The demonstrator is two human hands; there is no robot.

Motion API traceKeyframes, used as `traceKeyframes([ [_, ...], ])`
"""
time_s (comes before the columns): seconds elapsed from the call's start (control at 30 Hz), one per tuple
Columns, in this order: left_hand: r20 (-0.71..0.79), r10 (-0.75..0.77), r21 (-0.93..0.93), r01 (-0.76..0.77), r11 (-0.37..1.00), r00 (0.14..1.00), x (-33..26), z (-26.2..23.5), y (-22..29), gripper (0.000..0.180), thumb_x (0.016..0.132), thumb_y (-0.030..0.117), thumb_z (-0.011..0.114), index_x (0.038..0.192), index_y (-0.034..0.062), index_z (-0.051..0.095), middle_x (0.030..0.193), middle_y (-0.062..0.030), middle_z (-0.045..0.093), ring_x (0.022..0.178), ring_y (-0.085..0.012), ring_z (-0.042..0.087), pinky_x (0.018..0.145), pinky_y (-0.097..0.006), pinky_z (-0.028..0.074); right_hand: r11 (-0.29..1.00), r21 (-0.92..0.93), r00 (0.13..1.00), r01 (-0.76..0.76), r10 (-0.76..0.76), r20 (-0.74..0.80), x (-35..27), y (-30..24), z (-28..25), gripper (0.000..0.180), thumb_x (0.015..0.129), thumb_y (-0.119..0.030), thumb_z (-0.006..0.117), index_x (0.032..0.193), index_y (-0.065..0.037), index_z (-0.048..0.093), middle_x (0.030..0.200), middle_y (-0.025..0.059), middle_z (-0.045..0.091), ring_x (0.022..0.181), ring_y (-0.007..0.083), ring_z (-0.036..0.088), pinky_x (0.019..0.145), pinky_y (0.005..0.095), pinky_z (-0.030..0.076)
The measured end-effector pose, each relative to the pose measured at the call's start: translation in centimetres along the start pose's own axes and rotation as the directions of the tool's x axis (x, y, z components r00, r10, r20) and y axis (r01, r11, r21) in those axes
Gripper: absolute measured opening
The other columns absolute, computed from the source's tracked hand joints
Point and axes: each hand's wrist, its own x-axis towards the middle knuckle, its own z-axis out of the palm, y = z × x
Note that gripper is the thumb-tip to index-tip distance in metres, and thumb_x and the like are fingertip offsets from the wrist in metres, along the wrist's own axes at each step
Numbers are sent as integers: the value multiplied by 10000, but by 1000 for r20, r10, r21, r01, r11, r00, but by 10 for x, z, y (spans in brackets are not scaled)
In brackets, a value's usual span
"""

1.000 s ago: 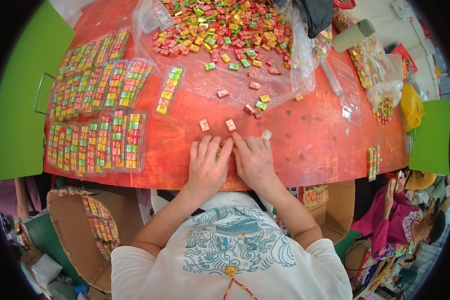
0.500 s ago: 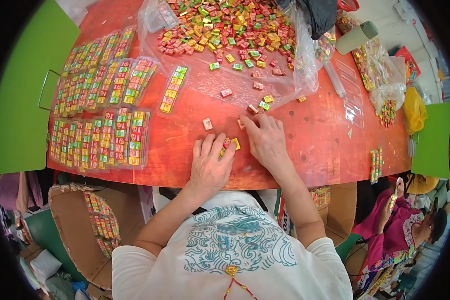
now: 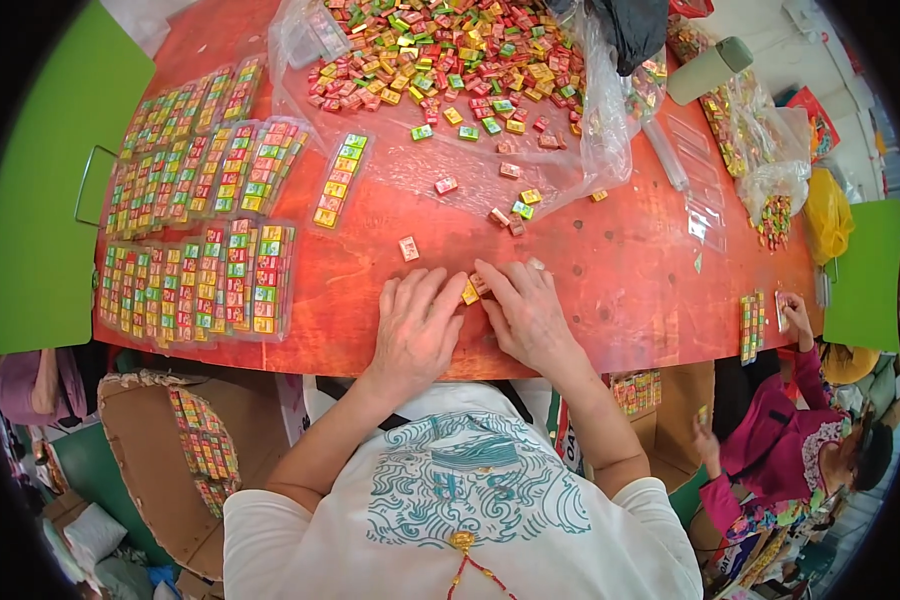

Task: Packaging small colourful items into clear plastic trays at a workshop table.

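My left hand (image 3: 415,325) is over the near edge of the red table, fingers curled and pressed together against a small yellow wrapped block (image 3: 470,292). My right hand (image 3: 532,322) meets it from the other side, thumb and index finger on a small pink wrapped block (image 3: 481,283) touching the yellow one. My fingers partly hide both blocks and anything under them. A whitish piece (image 3: 537,263) shows behind my right fingers. A loose pink-and-white block (image 3: 408,249) lies just beyond my left hand. Farther off, a pair of reddish blocks (image 3: 507,221) sits near a green one (image 3: 522,210).
A big heap of colourful blocks (image 3: 450,60) lies on clear plastic sheeting (image 3: 610,150) at the far side. Filled strip packs (image 3: 200,280) are stacked at left, with one strip (image 3: 341,180) apart. Clear empty trays (image 3: 705,200) lie right. A co-worker (image 3: 785,430) sits at lower right.
My right hand has drawn back toward me with a pink block, bringing it beside the yellow one at my left hand. The co-worker's hands have moved apart, one onto the table.
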Motion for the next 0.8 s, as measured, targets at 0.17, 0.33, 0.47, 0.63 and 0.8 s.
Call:
traceKeyframes([
  [0.17,-12,-36,-31,36,999,999,-3,-17,-2,508,860,137,697,1345,31,591,1344,-202,533,1253,-391,499,1047,-532,364,999,-10,999,-44,44,0,-10,9,-13,487,859,-77,700,1332,-52,584,1133,135,589,1040,323,569,895,439,436],
  [0.33,113,-68,88,58,994,991,-16,-15,-8,476,880,166,689,1336,56,607,1398,-212,506,1320,-412,452,1107,-590,310,981,-82,961,-178,156,-229,-18,53,-22,415,853,-82,698,1260,-50,623,1186,138,585,1087,327,569,907,440,442],
  [0.47,126,-89,110,75,991,988,-19,-16,-8,446,869,121,678,1303,35,619,1390,-205,514,1326,-409,441,1122,-576,287,870,-289,871,-400,262,-416,-9,111,-36,428,865,-125,694,1278,-51,610,1258,146,575,1167,337,546,954,456,429],
  [0.63,136,-84,141,65,988,987,-16,-16,-6,430,875,126,676,1294,44,626,1385,-203,516,1327,-409,439,1118,-586,287,720,-458,832,-521,309,-461,6,198,-54,522,859,-166,703,1349,-61,559,1341,157,546,1206,347,536,999,470,428],
  [0.8,137,-76,113,60,992,988,-11,-14,-4,426,870,136,681,1285,51,633,1365,-200,535,1315,-408,451,1113,-582,292,589,-550,788,-593,280,-549,22,247,-86,539,884,-229,669,1371,-40,534,1424,202,501,1272,376,502,1063,540,397],
])
